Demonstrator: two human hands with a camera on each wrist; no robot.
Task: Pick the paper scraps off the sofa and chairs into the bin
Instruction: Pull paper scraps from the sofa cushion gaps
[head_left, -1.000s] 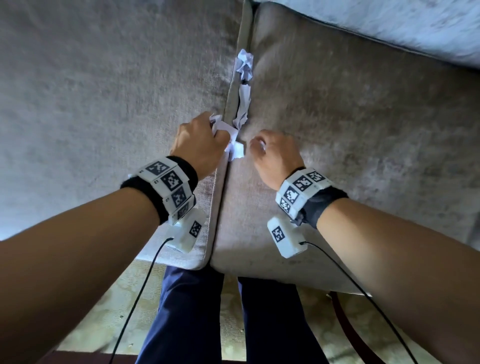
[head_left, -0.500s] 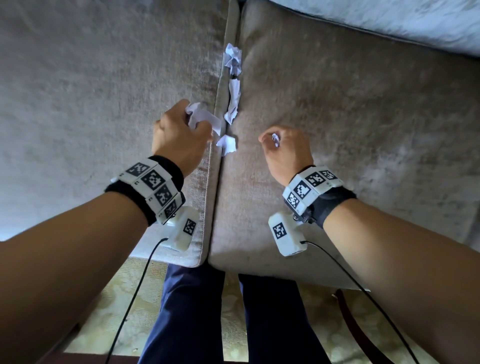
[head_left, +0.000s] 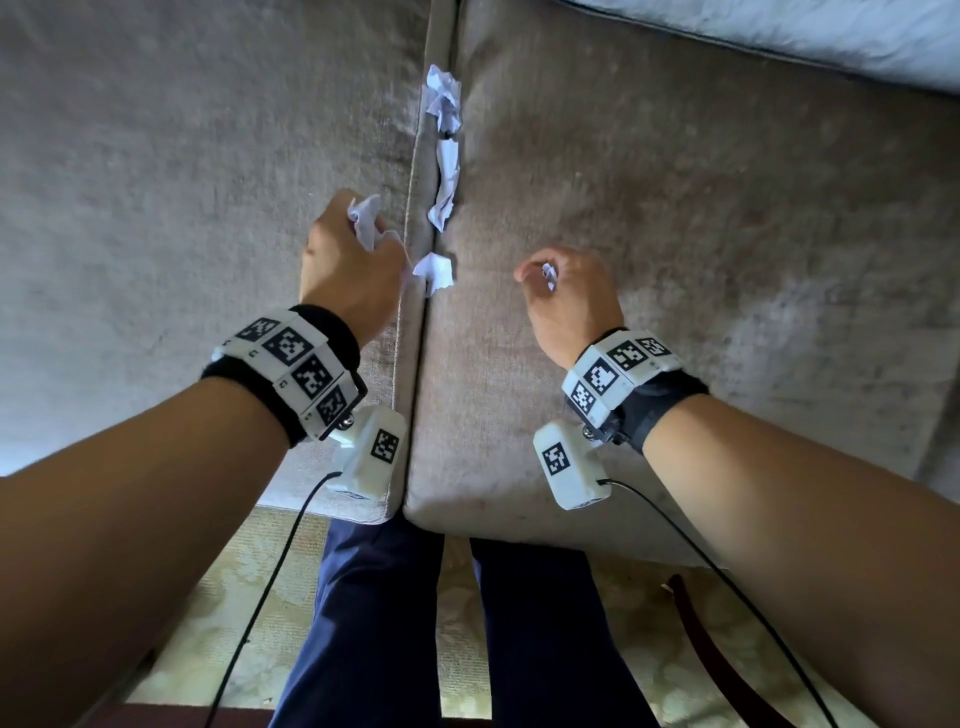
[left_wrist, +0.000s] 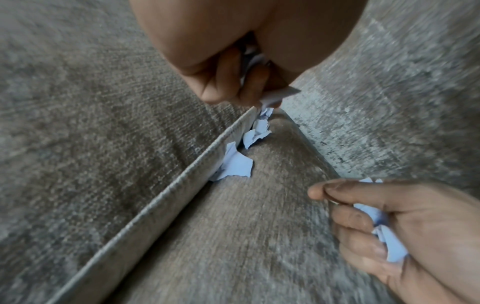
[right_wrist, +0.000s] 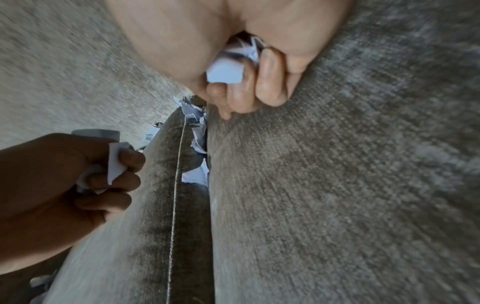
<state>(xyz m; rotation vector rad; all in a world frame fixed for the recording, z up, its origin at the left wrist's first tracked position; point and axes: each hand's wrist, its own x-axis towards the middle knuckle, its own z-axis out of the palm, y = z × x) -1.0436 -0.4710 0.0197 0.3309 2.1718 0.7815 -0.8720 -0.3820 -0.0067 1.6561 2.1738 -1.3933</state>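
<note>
Holding paper in both fists over the sofa (head_left: 675, 218).
Our left hand (head_left: 350, 270) and right hand (head_left: 569, 301) each curl tight around scraps; three loose scraps (head_left: 445, 182) lie along the gap between cushions.

A home: cushioned sofa (head_left: 675, 260), patterned carpet (head_left: 649, 649).

The right hand (right_wrist: 233, 67) curls round a white paper scrap (right_wrist: 225, 72) – the left hand (right_wrist: 78, 174) grips another scrap (right_wrist: 115, 164). More scraps (right_wrist: 196, 144) sit in the sofa (right_wrist: 337, 185) seam.
</note>
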